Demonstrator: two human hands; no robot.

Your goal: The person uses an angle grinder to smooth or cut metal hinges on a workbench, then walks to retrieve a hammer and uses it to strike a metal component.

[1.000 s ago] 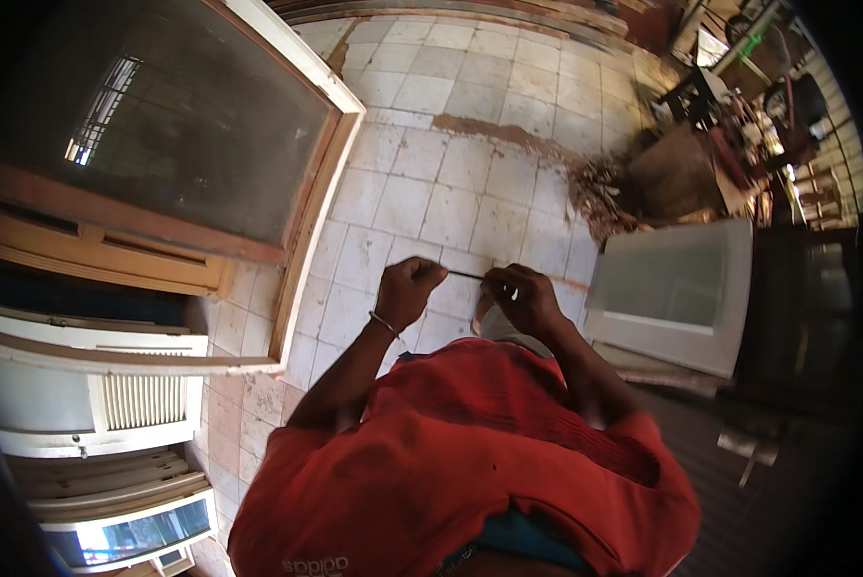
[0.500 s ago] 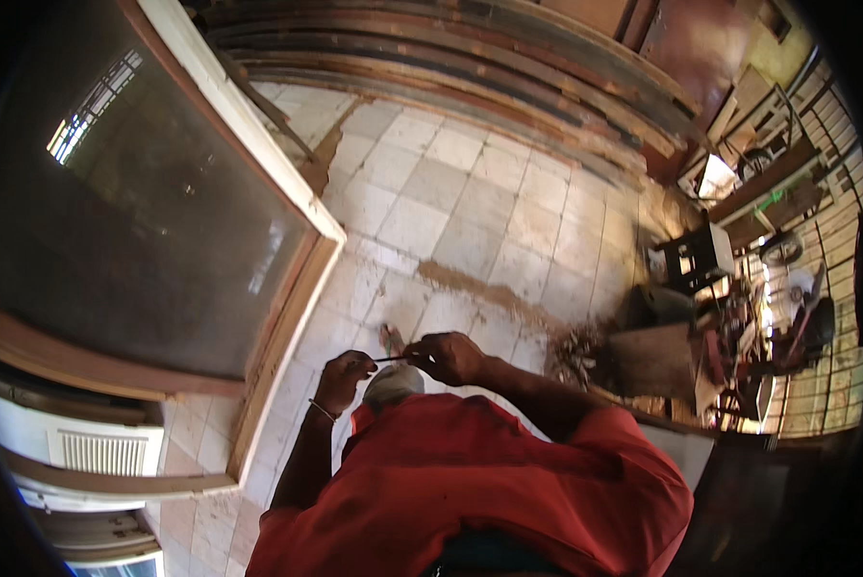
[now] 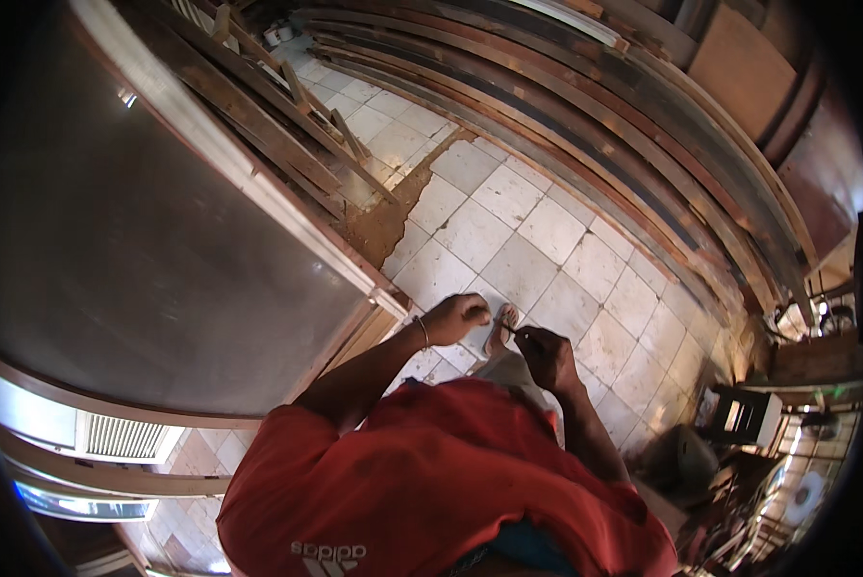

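My left hand (image 3: 455, 318) is closed, with a bangle on its wrist; what its fingertips hold is hard to make out. To its right and a little lower, my right hand (image 3: 547, 358) is closed on a thin dark rod (image 3: 513, 330), which reaches toward my left fingertips. Behind the rod, my sandalled foot (image 3: 503, 319) shows on the tiled floor (image 3: 568, 279). Just left of my hands stands a large framed dark panel (image 3: 162, 240) with a pale edge.
Long wooden planks (image 3: 643, 163) are piled across the top right, with more boards (image 3: 268, 115) at upper left. Louvred shutters (image 3: 124, 438) lie lower left. A black stool-like object (image 3: 739, 413) and clutter stand lower right. A broken brown strip (image 3: 393, 221) crosses the tiles.
My view has swung leftward, bringing more planks into sight and shifting the clutter down to the right. My hands have moved right and up in the picture since half a second ago.
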